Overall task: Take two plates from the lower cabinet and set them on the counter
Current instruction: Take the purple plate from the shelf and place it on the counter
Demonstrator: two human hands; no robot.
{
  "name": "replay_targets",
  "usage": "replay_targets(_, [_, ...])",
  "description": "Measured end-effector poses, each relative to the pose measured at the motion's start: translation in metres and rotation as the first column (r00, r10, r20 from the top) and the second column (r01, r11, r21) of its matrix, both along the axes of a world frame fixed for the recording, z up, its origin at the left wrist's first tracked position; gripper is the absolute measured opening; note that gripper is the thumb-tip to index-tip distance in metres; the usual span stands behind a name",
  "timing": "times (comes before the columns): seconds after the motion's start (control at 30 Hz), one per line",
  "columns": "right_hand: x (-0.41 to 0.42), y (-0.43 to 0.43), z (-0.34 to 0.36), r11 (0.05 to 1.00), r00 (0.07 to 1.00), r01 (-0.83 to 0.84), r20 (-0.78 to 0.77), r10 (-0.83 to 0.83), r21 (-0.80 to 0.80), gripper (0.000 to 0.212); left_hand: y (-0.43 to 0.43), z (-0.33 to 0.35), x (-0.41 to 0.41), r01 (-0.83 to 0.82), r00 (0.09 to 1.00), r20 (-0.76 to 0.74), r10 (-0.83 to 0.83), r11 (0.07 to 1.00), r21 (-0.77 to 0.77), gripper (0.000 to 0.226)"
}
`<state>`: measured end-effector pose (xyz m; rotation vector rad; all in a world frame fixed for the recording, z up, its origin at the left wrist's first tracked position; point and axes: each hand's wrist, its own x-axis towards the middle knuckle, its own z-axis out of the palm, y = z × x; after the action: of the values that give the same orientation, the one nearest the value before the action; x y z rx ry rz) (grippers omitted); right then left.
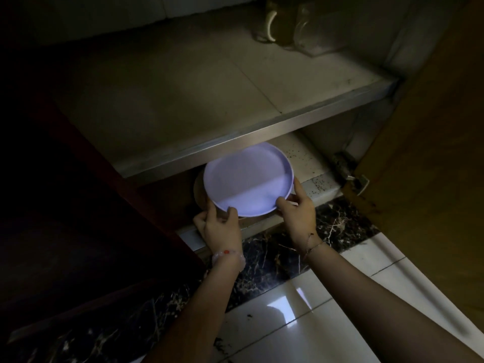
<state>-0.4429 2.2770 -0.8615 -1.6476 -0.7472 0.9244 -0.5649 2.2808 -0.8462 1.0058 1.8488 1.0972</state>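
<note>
Two hands on one lavender plate [246,179], held at the mouth of the lower cabinet compartment, just under the metal-edged shelf [262,134]. Round, pale purple, smooth and plain inside, with a low raised rim; far edge tilted up toward the shelf, near edge lower, a band of shadow across the middle. Left hand [220,226] closed on the near-left rim, thumb over the top edge, fingers curled beneath. Right hand [298,208] clamped on the near-right rim, thumb up along the side wall, fingers underneath. Beyond the left hand and partly hidden beneath the lavender one, a second plate [199,192], brownish and dim, only its left edge in sight. Bead bracelet [227,254] on the left wrist, thin cord [313,247] on the right. Below both wrists, dark marbled sill [275,258], then glossy white floor tile [301,323]. Right of the right hand, open wooden door [432,166].
</note>
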Motion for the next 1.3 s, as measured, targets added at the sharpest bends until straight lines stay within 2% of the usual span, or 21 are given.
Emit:
replay_targets(0.23, [0.017,-0.053,0.079,0.993,0.996,0.089,-0.023,-0.091,-0.073,0.068,-0.035,0.071,0.018,0.129,0.991,-0.022,-0.131,0.988,-0.087,0.06])
replay_targets(0.37, [0.022,-0.089,0.128,0.976,0.978,0.158,-0.11,-0.176,-0.153,0.066,-0.066,0.118,0.026,0.176,0.984,0.03,-0.173,0.974,-0.146,0.061])
replay_targets(0.57, [0.028,-0.134,0.218,0.952,0.94,0.197,-0.232,-0.251,-0.234,0.067,-0.112,0.215,0.035,0.152,0.988,0.067,-0.142,0.968,-0.199,0.058])
replay_targets(0.73, [0.028,-0.173,0.311,0.945,0.928,0.198,-0.26,-0.267,-0.262,0.065,-0.144,0.294,0.032,0.176,0.978,0.157,-0.139,0.949,-0.261,0.07])
replay_targets(1.03, [0.026,-0.217,0.48,0.94,0.888,0.253,-0.331,-0.32,-0.23,0.061,-0.176,0.468,0.025,0.231,0.955,0.235,-0.18,0.949,-0.214,0.07])
replay_targets(1.3, [0.026,-0.24,0.585,0.972,0.903,0.205,-0.359,-0.234,-0.119,0.065,-0.195,0.581,0.012,0.288,0.907,0.363,-0.211,0.942,-0.171,0.068])
